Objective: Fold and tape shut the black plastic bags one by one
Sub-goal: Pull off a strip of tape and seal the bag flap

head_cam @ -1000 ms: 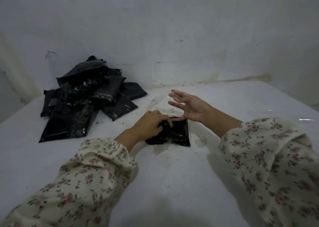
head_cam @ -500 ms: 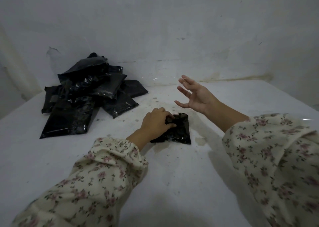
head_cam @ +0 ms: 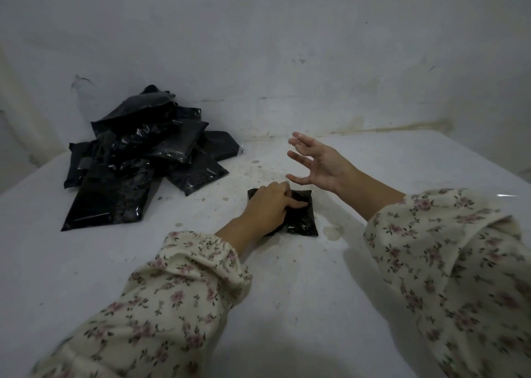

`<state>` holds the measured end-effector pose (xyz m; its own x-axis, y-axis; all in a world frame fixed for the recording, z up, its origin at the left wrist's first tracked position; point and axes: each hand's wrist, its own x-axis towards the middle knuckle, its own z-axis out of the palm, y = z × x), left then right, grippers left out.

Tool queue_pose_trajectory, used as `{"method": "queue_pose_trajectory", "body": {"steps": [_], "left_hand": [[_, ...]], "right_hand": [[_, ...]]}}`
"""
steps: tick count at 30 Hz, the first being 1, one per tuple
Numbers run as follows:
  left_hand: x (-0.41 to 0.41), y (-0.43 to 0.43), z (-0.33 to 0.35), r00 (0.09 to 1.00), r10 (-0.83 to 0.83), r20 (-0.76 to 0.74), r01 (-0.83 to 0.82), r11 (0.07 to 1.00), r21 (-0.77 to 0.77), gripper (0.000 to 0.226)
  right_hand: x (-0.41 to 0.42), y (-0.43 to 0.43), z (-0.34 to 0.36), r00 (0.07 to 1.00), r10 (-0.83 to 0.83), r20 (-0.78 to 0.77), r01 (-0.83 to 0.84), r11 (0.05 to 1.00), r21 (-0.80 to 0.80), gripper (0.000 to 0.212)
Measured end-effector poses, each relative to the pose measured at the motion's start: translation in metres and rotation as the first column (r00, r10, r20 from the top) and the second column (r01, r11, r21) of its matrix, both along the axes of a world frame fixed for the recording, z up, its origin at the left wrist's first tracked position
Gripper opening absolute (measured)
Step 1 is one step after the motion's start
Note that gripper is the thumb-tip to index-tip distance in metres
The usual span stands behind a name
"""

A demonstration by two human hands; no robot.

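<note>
A small folded black plastic bag lies on the white surface near the middle. My left hand sits on top of it, fingers curled over its left and far part, the index finger pressing down on the plastic. My right hand hovers just behind and above the bag, not touching it, with fingers spread and relaxed and nothing in its grasp. Much of the bag's left side is hidden under my left hand.
A loose pile of several black plastic bags lies at the back left against the white wall. The white surface is stained around the folded bag. Floral sleeves cover both forearms in the foreground.
My right hand lifted off the folded bag's far edge and moved up and back, fingers spread. My left hand stayed on the bag, holding it down.
</note>
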<state>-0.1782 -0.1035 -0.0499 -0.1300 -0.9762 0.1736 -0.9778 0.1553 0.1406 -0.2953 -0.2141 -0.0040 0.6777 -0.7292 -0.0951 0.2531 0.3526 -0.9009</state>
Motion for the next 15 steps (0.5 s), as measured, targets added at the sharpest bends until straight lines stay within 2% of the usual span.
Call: {"method": "queue_pose_trajectory", "body": {"steps": [3,7,10,15], "left_hand": [[-0.005,0.003,0.0,0.992,-0.001,0.125,0.004,1.0,-0.022,0.052],[-0.007,0.009,-0.001,0.985,0.003,0.174,0.014,0.995,-0.097,0.052],[-0.001,0.013,-0.005,0.996,-0.046,0.075,0.06,0.977,-0.202,0.041],[0.038,0.023,-0.008,0.991,0.033,-0.131,-0.066,0.965,-0.253,0.031]], "right_hand": [[-0.002,0.003,-0.005,0.999,0.024,-0.03,-0.025,1.0,-0.006,0.032],[-0.005,0.007,-0.019,0.998,0.017,-0.059,-0.017,1.0,0.004,0.031],[-0.007,0.01,-0.026,0.998,-0.011,-0.056,0.011,1.0,0.01,0.03],[-0.006,0.013,-0.029,0.998,-0.017,-0.064,0.015,1.0,-0.026,0.029]]}}
